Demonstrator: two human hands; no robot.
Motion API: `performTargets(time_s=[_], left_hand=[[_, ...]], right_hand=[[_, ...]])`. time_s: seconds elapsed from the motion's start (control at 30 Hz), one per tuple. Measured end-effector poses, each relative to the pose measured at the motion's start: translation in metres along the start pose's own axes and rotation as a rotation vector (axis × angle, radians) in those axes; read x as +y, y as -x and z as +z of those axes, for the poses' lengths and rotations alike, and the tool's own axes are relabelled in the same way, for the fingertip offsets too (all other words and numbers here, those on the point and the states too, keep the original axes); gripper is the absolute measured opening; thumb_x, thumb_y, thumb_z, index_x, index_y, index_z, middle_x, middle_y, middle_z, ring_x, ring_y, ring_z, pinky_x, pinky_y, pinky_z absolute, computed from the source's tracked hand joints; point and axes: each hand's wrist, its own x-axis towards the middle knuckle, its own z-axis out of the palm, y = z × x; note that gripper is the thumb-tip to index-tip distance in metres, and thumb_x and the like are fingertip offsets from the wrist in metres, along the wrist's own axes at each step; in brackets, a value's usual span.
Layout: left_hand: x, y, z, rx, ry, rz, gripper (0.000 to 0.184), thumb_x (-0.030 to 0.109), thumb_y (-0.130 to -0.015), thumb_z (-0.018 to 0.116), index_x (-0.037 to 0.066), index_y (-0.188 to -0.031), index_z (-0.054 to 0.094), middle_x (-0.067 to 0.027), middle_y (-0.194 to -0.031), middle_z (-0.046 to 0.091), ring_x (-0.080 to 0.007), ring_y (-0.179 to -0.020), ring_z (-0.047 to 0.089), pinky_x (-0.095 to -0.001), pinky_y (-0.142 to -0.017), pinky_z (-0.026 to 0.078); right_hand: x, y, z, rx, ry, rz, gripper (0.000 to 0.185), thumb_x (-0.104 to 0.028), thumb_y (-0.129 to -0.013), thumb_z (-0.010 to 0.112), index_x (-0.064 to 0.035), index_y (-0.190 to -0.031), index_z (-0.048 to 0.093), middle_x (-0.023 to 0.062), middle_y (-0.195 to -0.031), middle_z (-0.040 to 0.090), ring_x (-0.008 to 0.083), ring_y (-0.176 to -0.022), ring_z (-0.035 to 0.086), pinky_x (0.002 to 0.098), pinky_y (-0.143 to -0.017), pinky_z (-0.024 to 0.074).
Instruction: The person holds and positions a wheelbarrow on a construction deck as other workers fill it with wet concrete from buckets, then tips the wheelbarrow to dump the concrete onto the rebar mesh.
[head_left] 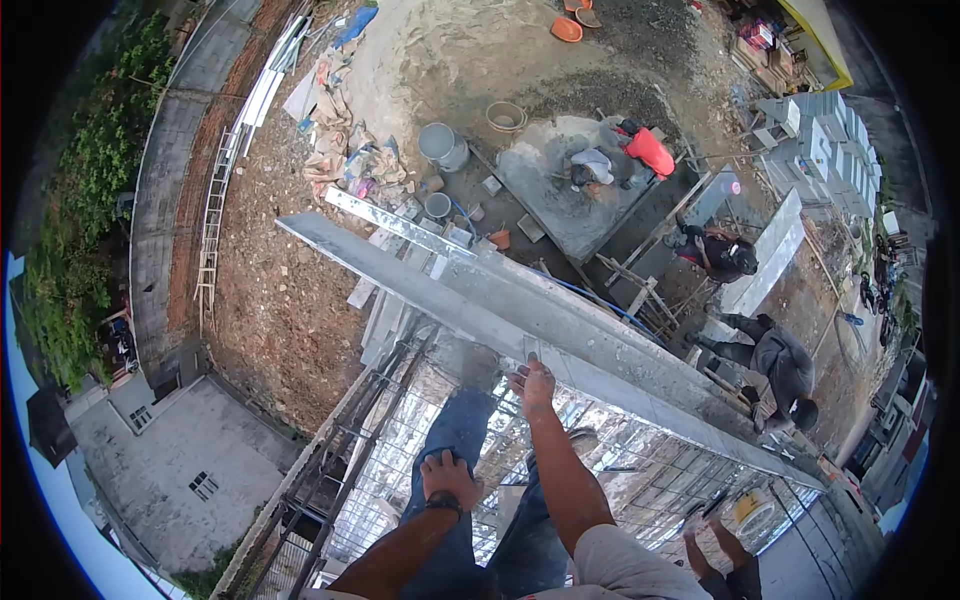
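My left hand [450, 481] lies spread on the left knee of my blue jeans [462, 425], a dark band around its wrist. To its right and further forward, my right hand [534, 384] reaches to the near edge of a long grey board [440, 305]. The fingers of that hand are partly bent at the edge, and whether they grip it cannot be made out. Under my legs lies a grid of metal bars [400, 470] over a pale, shiny surface.
Far below, people work by a wet cement patch [560, 190], with buckets [443, 147] nearby. A crouching person in grey [780, 365] is at the right. Another person's bare legs [720, 550] show at lower right. A ladder [213, 220] lies left.
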Motion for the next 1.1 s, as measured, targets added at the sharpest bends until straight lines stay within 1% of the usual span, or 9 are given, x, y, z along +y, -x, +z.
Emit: performTargets(time_s=[0.17,0.47,0.6,0.7,0.8,0.87,0.93,1.0,1.1], left_hand=[[0.001,0.002,0.000,0.012,-0.022,0.015,0.059,0.053,-0.080,0.065,0.009,-0.120,0.067,-0.0143,-0.139,0.048,-0.0424,-0.127,0.043,-0.0533,-0.107,0.032],[-0.001,0.003,0.007,0.027,-0.071,0.043,0.058,0.054,-0.083,0.061,0.009,-0.120,0.067,-0.0145,-0.139,0.049,-0.0424,-0.127,0.044,-0.0526,-0.105,0.033],[-0.001,0.003,0.008,-0.013,-0.105,0.035,0.062,0.058,-0.083,0.061,0.011,-0.124,0.065,-0.0144,-0.145,0.046,-0.0416,-0.129,0.043,-0.0527,-0.107,0.033],[0.001,0.006,0.009,0.022,-0.091,0.046,0.059,0.055,-0.082,0.062,0.009,-0.119,0.067,-0.0151,-0.137,0.050,-0.0429,-0.127,0.043,-0.0525,-0.104,0.034],[0.001,0.006,0.015,0.030,-0.104,0.046,0.059,0.055,-0.082,0.063,0.009,-0.119,0.068,-0.0153,-0.137,0.050,-0.0431,-0.128,0.043,-0.0529,-0.104,0.034],[0.002,0.007,0.021,0.058,-0.118,0.052,0.059,0.055,-0.082,0.063,0.009,-0.119,0.067,-0.0153,-0.137,0.050,-0.0431,-0.127,0.043,-0.0530,-0.104,0.034],[0.004,0.009,0.025,0.065,-0.136,0.055,0.060,0.055,-0.082,0.062,0.009,-0.119,0.067,-0.0154,-0.137,0.050,-0.0431,-0.127,0.043,-0.0530,-0.104,0.034],[0.007,0.011,0.026,0.053,-0.158,0.056,0.060,0.055,-0.082,0.062,0.009,-0.120,0.067,-0.0156,-0.138,0.050,-0.0432,-0.127,0.043,-0.0530,-0.105,0.034],[0.011,0.012,0.036,0.057,-0.175,0.055,0.060,0.055,-0.083,0.062,0.009,-0.122,0.066,-0.0157,-0.138,0.049,-0.0431,-0.127,0.043,-0.0525,-0.105,0.033]], right_hand=[[0.012,0.005,-0.045,0.022,0.044,-0.046,0.038,-0.039,-0.094,0.068,-0.0069,-0.112,0.058,0.0064,-0.093,0.063,0.0183,-0.066,0.064,0.0297,-0.051,0.0511],[-0.022,0.006,-0.076,-0.041,0.099,-0.176,0.038,-0.036,-0.093,0.067,-0.0069,-0.115,0.058,0.0079,-0.095,0.067,0.0159,-0.067,0.065,0.0295,-0.056,0.0530],[0.006,0.013,-0.109,-0.063,0.156,-0.123,0.040,-0.039,-0.093,0.067,-0.0066,-0.115,0.059,0.0080,-0.096,0.067,0.0159,-0.068,0.066,0.0298,-0.057,0.0526],[0.035,0.033,-0.144,-0.061,0.187,-0.036,0.041,-0.040,-0.093,0.067,-0.0062,-0.114,0.059,0.0081,-0.096,0.067,0.0162,-0.068,0.066,0.0304,-0.057,0.0526],[0.087,0.045,-0.198,0.001,0.231,0.029,0.037,-0.038,-0.093,0.067,-0.0056,-0.111,0.060,0.0090,-0.097,0.067,0.0166,-0.067,0.066,0.0306,-0.055,0.0522],[0.114,0.061,-0.230,0.121,0.369,0.095,0.033,-0.035,-0.094,0.066,-0.0055,-0.106,0.061,0.0089,-0.093,0.067,0.0172,-0.067,0.065,0.0309,-0.054,0.0522],[0.130,0.089,-0.261,0.129,0.438,0.179,0.030,-0.033,-0.094,0.066,-0.0062,-0.106,0.062,0.0077,-0.088,0.067,0.0177,-0.068,0.067,0.0300,-0.053,0.0517],[0.173,0.098,-0.308,0.107,0.615,0.132,0.035,-0.034,-0.091,0.068,-0.0054,-0.110,0.064,0.0093,-0.088,0.070,0.0222,-0.072,0.069,0.0356,-0.059,0.0540],[0.199,0.141,-0.332,0.218,1.031,-0.072,0.047,-0.040,-0.087,0.072,-0.0050,-0.118,0.064,0.0133,-0.099,0.071,0.0274,-0.084,0.071,0.0410,-0.072,0.0548]])
